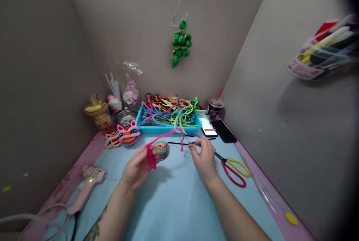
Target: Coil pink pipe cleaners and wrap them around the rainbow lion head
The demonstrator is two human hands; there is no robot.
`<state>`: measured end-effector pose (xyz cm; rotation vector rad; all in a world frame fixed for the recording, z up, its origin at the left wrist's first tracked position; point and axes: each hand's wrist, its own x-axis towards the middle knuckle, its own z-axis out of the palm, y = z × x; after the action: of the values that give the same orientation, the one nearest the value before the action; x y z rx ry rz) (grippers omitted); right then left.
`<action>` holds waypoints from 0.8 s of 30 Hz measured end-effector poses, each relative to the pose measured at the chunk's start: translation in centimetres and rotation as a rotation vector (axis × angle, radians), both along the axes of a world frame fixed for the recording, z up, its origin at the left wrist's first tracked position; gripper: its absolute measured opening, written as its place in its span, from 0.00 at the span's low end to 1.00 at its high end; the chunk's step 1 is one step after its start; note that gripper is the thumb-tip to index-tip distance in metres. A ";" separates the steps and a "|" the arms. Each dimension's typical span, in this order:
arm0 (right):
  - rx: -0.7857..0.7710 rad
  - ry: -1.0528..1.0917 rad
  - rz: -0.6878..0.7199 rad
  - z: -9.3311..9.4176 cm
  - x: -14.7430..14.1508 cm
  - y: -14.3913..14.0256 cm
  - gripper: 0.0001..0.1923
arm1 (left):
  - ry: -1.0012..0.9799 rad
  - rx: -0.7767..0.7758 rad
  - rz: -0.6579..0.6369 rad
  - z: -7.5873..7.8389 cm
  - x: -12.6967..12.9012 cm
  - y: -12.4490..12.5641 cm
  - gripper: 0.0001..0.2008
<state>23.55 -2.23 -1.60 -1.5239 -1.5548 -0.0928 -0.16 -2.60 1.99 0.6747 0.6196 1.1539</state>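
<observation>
My left hand (pixel 140 167) is closed around a fuzzy pink pipe cleaner (pixel 151 158), bunched or folded in its fingers. A loose length arches up and right, and its free end hangs down between my hands. Just behind the left fingertips lies a round multicoloured piece (pixel 162 150) made of coiled pipe cleaners, partly covered. My right hand (pixel 204 157) hovers with thumb and forefinger curled slightly apart, and I see nothing in it. Near its fingertips a thin black pipe cleaner (pixel 176 143) lies on the blue mat. Scissors (pixel 231 168) with red and yellow handles rest right of that hand.
A blue tray (pixel 168 130) of pipe cleaners stands at the back. Two phones (pixel 224 130) and a drink cup (pixel 215 107) are right. Lion-head pieces (pixel 129 133), a metal bowl (pixel 126 116) and a pink glue gun (pixel 85 192) with its cord are left. Grey panels (pixel 134 28) enclose the table.
</observation>
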 end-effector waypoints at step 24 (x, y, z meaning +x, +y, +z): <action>-0.189 0.058 0.296 -0.4 -1.8 -0.8 0.05 | -0.054 0.024 0.507 0.1 -0.4 0.9 0.07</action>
<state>21.77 -2.98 -1.98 -1.4067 -1.7640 0.2718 -0.56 -1.65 2.10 0.5162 0.7564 1.6456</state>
